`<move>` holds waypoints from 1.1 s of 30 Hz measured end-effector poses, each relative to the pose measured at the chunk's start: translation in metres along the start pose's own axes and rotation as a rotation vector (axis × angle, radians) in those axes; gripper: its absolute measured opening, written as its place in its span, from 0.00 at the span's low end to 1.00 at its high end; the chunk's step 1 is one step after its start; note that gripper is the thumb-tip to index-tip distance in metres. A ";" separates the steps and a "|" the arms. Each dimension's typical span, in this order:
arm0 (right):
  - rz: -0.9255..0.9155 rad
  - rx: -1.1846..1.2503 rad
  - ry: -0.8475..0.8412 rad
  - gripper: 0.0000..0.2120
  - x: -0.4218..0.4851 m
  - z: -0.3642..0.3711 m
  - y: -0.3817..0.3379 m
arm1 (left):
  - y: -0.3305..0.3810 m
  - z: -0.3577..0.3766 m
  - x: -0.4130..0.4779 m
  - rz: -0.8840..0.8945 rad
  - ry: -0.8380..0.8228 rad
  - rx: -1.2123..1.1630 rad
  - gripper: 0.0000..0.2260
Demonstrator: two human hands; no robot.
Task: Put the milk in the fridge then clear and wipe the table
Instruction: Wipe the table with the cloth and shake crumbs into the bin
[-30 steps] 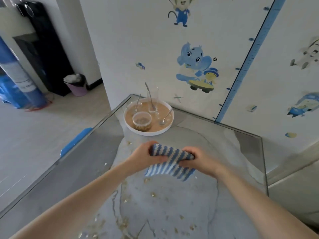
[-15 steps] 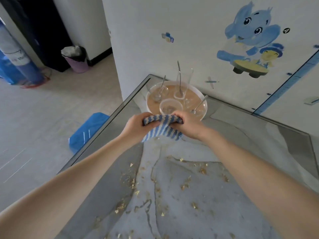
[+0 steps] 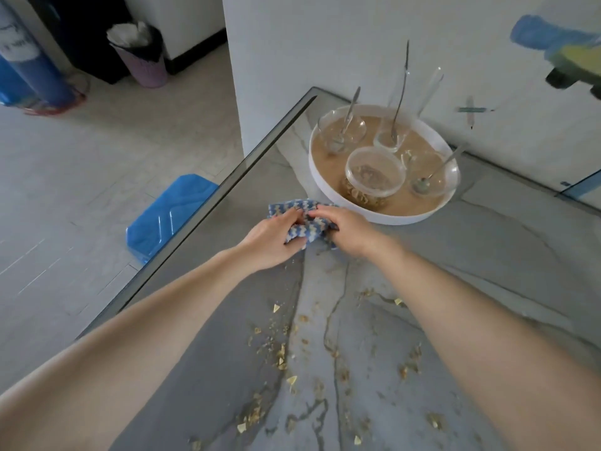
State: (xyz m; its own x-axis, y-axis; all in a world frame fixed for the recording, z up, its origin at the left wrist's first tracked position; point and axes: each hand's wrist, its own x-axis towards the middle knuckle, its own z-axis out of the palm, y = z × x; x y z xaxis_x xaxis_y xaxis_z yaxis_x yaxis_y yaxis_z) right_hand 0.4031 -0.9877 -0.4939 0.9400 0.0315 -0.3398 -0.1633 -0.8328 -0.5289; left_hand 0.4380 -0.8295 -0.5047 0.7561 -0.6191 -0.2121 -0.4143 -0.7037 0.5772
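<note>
The left hand (image 3: 271, 237) and right hand (image 3: 349, 227) each hold a striped cloth (image 3: 300, 226) in a curled grip on the crumb-strewn worktop (image 3: 487, 255), beside the tray (image 3: 325, 187).

The grey table (image 3: 487, 271) is standing against the wall (image 3: 325, 43). A round white tray (image 3: 327, 192) is sitting on it at the far end, close to the wall. A blue striped cloth (image 3: 300, 227) is lying bunched up on the table just beside the tray, on the near side. Lots of little yellow crumbs (image 3: 281, 356) are lying spread over the near part of the table, apart from the cloth.
</note>
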 end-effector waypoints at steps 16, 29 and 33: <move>-0.023 -0.166 -0.204 0.18 -0.076 0.013 0.033 | 0.036 0.048 -0.048 0.142 -0.143 0.229 0.18; -0.026 -0.184 -0.248 0.20 -0.225 0.049 0.077 | 0.115 0.124 -0.148 0.239 -0.264 0.269 0.18; -0.012 -0.202 -0.280 0.19 -0.268 0.055 0.084 | 0.137 0.144 -0.175 0.316 -0.330 0.274 0.17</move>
State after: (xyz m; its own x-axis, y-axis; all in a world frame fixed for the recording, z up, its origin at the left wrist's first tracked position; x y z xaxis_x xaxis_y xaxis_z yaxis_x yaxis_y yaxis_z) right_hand 0.1210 -1.0356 -0.4896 0.8180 0.1692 -0.5497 -0.0637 -0.9232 -0.3790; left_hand 0.1763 -0.8679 -0.5020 0.3915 -0.8613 -0.3238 -0.7464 -0.5031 0.4356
